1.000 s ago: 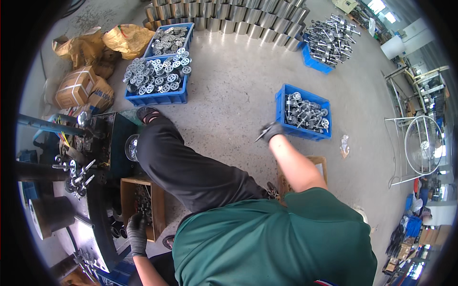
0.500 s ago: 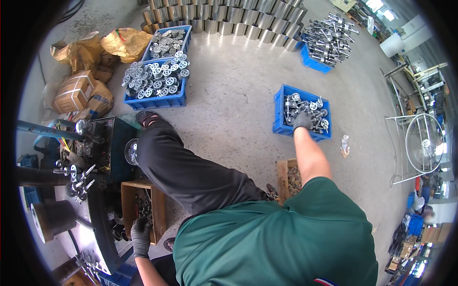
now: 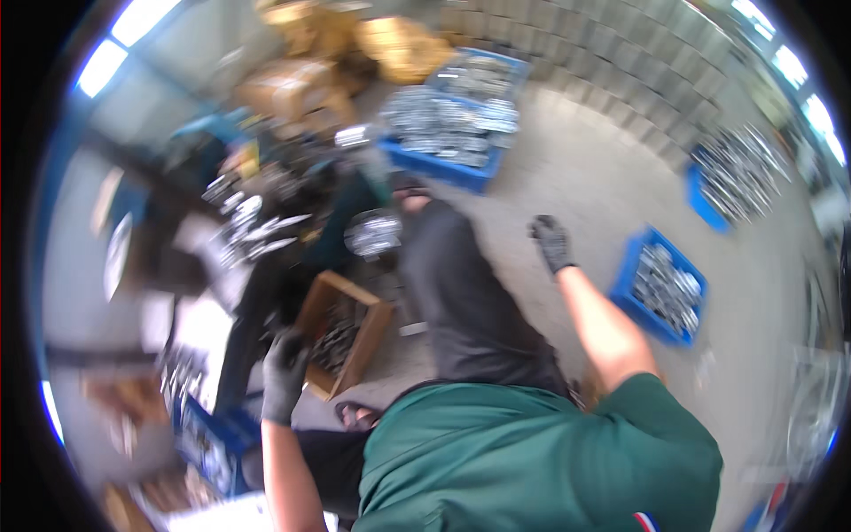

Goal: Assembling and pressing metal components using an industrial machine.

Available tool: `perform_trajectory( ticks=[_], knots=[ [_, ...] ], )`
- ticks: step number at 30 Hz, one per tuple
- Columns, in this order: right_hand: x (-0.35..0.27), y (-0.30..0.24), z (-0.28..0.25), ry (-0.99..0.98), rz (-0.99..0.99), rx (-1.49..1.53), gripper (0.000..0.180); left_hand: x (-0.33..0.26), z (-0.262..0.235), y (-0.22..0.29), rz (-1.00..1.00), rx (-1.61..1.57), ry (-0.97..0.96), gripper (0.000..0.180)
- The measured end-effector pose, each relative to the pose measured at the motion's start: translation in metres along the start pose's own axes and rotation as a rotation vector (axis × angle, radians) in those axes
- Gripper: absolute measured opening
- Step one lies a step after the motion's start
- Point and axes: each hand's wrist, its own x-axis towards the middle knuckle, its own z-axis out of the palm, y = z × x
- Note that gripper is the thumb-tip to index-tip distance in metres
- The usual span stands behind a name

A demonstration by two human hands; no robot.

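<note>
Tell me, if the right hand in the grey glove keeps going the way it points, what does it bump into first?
Probably the big blue crate of metal parts up ahead. The right hand points up and slightly left over bare floor. The picture is blurry, so depth is a guess.

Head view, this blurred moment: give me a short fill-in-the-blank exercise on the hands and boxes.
1. Both hands wear dark ____.
2. The left hand is at the edge of an open ____ box of metal parts.
3. The right hand is raised beside a ____ crate of metal parts.
Missing: gloves; wooden; blue
</note>
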Motion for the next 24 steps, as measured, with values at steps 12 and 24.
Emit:
perform_trajectory(
  ticks=[12, 24],
  knots=[
    [0.002, -0.338, 0.232, -1.175, -0.756, -0.800, 0.037, -0.028, -0.171, -0.114, -0.085, -0.335, 1.108, 0.015],
    [-0.103, -0.293, 0.312, -2.054, -0.824, -1.289, 0.051, -0.035, -0.210, -0.171, -0.134, -1.603, 1.253, 0.029]
  ],
)
